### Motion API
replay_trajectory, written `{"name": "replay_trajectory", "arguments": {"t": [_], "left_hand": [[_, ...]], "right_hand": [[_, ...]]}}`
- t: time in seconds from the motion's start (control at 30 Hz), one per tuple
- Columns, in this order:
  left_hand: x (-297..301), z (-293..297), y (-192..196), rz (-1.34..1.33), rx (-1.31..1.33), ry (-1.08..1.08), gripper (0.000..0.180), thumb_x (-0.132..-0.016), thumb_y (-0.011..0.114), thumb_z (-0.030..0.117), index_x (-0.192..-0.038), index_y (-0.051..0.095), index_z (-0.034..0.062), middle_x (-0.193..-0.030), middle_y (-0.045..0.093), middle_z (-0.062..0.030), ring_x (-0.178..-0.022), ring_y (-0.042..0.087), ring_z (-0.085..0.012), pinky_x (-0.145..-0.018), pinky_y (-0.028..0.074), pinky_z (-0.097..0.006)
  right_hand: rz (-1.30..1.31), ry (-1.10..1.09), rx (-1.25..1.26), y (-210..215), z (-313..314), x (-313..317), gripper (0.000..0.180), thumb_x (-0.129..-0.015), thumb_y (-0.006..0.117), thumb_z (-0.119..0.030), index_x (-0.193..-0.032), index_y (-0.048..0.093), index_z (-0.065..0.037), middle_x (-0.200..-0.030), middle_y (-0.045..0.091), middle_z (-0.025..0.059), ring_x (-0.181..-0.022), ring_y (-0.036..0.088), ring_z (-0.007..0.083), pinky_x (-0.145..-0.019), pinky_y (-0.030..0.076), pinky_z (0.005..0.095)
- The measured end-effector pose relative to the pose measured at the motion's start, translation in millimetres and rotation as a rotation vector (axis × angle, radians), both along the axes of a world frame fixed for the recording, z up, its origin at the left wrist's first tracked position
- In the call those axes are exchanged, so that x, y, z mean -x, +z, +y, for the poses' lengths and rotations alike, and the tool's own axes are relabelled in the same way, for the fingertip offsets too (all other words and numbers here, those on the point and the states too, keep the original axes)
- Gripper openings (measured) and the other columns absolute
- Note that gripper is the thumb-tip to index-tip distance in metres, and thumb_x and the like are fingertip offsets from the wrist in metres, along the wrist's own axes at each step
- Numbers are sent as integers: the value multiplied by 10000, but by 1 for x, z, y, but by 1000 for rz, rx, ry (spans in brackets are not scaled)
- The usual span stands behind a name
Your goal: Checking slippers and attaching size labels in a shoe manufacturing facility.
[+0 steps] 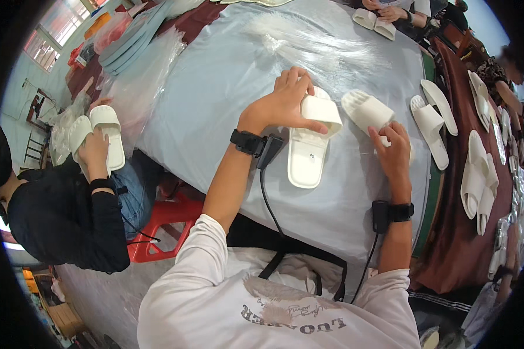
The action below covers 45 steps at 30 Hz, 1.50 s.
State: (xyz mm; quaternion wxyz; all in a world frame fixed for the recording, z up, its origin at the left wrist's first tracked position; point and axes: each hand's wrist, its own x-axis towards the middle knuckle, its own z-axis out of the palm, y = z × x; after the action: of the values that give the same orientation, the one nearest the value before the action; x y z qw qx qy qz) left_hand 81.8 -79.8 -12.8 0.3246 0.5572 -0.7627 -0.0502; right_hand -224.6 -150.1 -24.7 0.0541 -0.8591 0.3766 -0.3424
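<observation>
White foam slipper (308,148) pinched at its strap by left hand (285,104); right hand (393,148) clamps its mate (367,110) near the surface (215,87) edge, could slip off.

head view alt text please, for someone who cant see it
Seen from above, a person's left hand grips the strap of a white slide sandal lying on a grey-covered table, while the right hand holds a second white sandal beside it. More white sandals lie to the right, and a co-worker on the left holds another pair.
</observation>
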Motion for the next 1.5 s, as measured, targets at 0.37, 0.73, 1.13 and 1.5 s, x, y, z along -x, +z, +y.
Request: {"name": "replay_trajectory", "arguments": {"t": [0.37,0.73,1.13,1.5], "left_hand": [[2,-1,7,-4,81,-152,670,-678,909,487,-1121,626,72,-1190,613,-87,-1221,495,-327,-1035,433,-413],[15,-7,-8,225,-163,-224,616,-753,882,414,-1219,661,77,-1221,626,-110,-1156,596,-300,-996,489,-383],[0,0,5,329,-235,-252,485,-774,875,453,-1091,721,120,-1120,603,-28,-978,597,-165,-829,506,-317],[-6,-5,0,421,-308,-141,274,-909,772,343,-1007,768,87,-912,672,1,-769,573,-92,-697,474,-263]], "right_hand": [[-347,-42,-286,8,9,-6,291,-947,739,-218,-804,687,30,-612,368,8,-596,337,108,-532,286,302],[-104,141,-83,9,7,-1,405,-819,772,-118,-1202,681,-23,-779,492,91,-749,529,210,-727,456,316],[-299,-68,182,4,2,15,292,-679,792,-12,-939,665,-48,-739,499,50,-616,436,159,-579,398,287],[-301,56,382,8,5,14,588,-602,719,78,-1171,730,-67,-708,414,12,-575,370,136,-525,347,272]]}}
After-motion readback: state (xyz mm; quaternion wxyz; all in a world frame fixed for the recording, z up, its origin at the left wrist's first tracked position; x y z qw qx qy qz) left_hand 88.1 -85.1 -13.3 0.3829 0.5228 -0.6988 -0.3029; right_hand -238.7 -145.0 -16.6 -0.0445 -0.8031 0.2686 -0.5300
